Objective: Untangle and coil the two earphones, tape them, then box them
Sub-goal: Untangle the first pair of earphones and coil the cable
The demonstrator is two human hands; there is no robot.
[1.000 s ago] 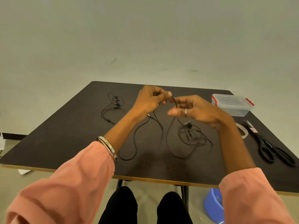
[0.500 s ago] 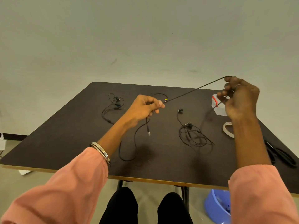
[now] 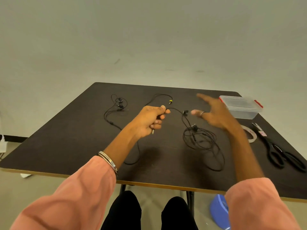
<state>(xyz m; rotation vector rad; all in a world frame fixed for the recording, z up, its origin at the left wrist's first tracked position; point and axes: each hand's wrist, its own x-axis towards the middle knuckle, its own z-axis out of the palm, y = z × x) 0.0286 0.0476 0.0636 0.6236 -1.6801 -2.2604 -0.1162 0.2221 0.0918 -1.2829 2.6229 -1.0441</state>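
Two black earphones lie on a dark table (image 3: pixel 69 143). One earphone (image 3: pixel 116 107) trails along the far left, its buds near the back. The other earphone (image 3: pixel 201 140) is a loose tangle at centre right, with a cable running up past a bud to my left hand (image 3: pixel 152 120). My left hand pinches that cable between thumb and fingers; a gold plug hangs below the fist. My right hand (image 3: pixel 214 113) hovers over the table with fingers spread, blurred, holding nothing. A clear lidded box (image 3: pixel 240 107) with red clips stands at the far right.
A roll of clear tape (image 3: pixel 251 136) lies right of my right forearm. Black scissors (image 3: pixel 280 155) rest near the right edge. A yellow-tipped plug (image 3: pixel 170 101) lies at the back centre. A blue bucket (image 3: pixel 218 211) sits on the floor under the table's front edge.
My right hand let go of the cable it had pulled taut up to the right; it came down and opened. The cable dropped onto the table. My left hand kept its pinch.
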